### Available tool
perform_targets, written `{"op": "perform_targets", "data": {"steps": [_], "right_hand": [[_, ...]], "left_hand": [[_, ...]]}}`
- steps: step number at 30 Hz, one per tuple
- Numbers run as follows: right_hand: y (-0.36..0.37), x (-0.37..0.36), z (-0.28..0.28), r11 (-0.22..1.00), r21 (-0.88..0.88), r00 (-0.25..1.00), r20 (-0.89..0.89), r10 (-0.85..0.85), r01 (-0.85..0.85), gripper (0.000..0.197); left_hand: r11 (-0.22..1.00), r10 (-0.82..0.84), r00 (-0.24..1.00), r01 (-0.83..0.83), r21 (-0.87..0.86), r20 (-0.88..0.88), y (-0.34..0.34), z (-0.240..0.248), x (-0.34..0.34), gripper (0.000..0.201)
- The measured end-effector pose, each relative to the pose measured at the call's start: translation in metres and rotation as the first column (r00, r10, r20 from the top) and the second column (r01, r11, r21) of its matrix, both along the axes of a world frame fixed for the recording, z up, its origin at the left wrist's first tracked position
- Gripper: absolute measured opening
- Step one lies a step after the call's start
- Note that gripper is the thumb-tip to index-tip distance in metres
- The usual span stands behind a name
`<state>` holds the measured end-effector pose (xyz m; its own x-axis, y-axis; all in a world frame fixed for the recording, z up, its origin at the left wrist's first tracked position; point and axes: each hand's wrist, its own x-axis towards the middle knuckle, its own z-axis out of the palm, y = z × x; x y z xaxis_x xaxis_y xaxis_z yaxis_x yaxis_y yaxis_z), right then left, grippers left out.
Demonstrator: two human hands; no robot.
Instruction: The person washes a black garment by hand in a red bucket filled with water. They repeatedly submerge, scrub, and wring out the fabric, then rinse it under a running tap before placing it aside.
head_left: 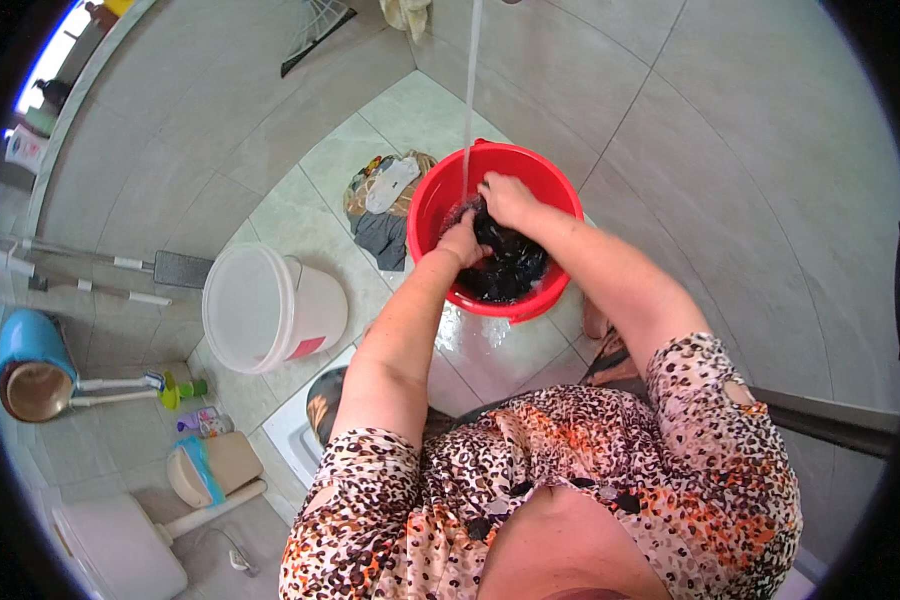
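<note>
A red bucket (422, 205) stands on the tiled floor with dark wet cloth (515, 265) and water inside. A thin stream of water (471, 90) falls from above into its left part, close to my hands. My left hand (462, 243) reaches inside from the left, closed on the dark cloth, with part of its fingers hidden in the folds. Just right of it and a little farther off, my right hand (508, 200) is closed on the same cloth, fingers curled down. The cloth's exact kind cannot be made out.
A pile of clothes (382, 205) lies left of the red bucket. Nearer on the left is a white bucket (315, 300). Wet floor (465, 340) shines before the red bucket. By the left wall are a toilet (120, 545), a bin (220, 470), a blue container (32, 345) and a mop (180, 268).
</note>
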<state>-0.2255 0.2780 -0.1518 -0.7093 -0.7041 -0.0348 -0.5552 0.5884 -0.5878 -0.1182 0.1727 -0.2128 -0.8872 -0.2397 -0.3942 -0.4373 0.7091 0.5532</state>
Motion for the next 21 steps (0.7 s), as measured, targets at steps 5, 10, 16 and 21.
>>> {"op": "perform_targets", "data": {"steps": [5,10,16,21], "right_hand": [[-0.045,-0.033,0.077,0.989,-0.092,0.974,-0.204,0.097,-0.117,0.033],[-0.075,-0.045,0.158,0.972,-0.156,0.939,-0.321,0.121,-0.178,0.033],[-0.071,-0.088,0.191,0.955,-0.216,0.898,-0.429,0.096,-0.205,0.042],[-0.058,-0.050,0.158,0.939,-0.339,0.995,0.096,-0.021,0.053,0.053]], "left_hand": [[0.982,0.180,0.938,-0.190,-0.005,-0.295,-0.034,0.040,-0.008,0.087],[0.930,0.335,0.794,-0.192,0.313,-0.508,-0.065,0.045,-0.008,0.082],[0.826,0.390,0.847,-0.150,0.544,-0.360,-0.048,0.076,-0.015,0.069],[0.880,0.437,0.776,-0.265,0.393,-0.455,-0.058,0.001,-0.007,0.034]]}}
